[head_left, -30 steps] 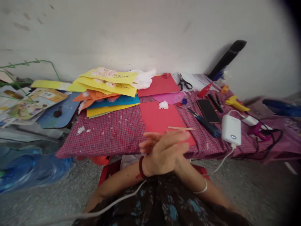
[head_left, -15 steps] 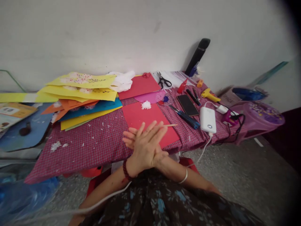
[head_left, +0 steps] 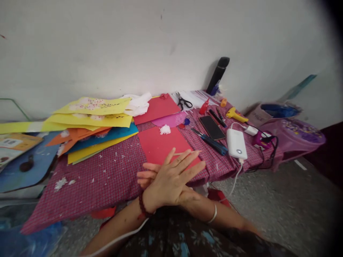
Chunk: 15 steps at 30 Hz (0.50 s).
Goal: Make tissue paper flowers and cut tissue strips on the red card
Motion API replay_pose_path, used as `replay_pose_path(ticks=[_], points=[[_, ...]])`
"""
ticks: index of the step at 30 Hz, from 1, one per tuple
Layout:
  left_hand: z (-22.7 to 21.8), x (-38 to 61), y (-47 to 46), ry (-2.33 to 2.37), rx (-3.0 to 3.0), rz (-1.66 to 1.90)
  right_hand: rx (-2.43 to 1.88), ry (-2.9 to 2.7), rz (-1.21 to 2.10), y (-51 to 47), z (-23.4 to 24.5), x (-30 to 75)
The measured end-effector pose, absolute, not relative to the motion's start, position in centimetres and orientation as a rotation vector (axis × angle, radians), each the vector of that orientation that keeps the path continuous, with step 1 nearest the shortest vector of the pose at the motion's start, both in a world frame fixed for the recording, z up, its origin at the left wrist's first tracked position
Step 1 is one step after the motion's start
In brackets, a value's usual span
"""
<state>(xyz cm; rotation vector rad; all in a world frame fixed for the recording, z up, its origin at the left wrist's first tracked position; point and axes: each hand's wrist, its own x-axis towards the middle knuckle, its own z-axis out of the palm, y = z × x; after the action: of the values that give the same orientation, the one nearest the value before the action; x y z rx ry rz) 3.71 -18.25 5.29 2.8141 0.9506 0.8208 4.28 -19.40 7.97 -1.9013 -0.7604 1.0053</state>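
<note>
A checked tabletop [head_left: 104, 194] is being backed by a pale wall [head_left: 128, 43]. To the left of the hands, white scraps [head_left: 61, 184] are being borne by the cloth, and farther off coloured papers [head_left: 91, 117] are being stacked loosely on one another. Ahead of the hands, a red sheet [head_left: 160, 146] is being partly covered from view; whether it is being touched cannot be told. A white heap [head_left: 165, 129] is being carried on its far part. Just past the left hand's fingertips, the stick [head_left: 179, 154] is being partly hidden; its long axis is being set left to right, across the line of the fingers, and it is being neared more by the left hand [head_left: 171, 180] than by the right hand [head_left: 147, 174]. The left is being held palm down across the right, fingers straight and spread, nothing gripped. The right is being mostly covered, its fingers being stretched leftward; anything between the palms cannot be told. To the right, a cutter [head_left: 213, 142], phone [head_left: 212, 127] and power bank [head_left: 237, 144] are being ranged.
</note>
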Motion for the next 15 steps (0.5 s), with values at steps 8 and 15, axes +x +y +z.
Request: replay_pose_path(ticks=[8,15], points=[[6.4,1.9,-18.1,0.927,2.853,1.328,-1.785,-1.560,1.054,-18.0,4.5,10.8],[4.8,-4.2,-11.8,1.635,2.314,0.840,-1.439,-1.755,1.240,-11.2,3.3,19.7]])
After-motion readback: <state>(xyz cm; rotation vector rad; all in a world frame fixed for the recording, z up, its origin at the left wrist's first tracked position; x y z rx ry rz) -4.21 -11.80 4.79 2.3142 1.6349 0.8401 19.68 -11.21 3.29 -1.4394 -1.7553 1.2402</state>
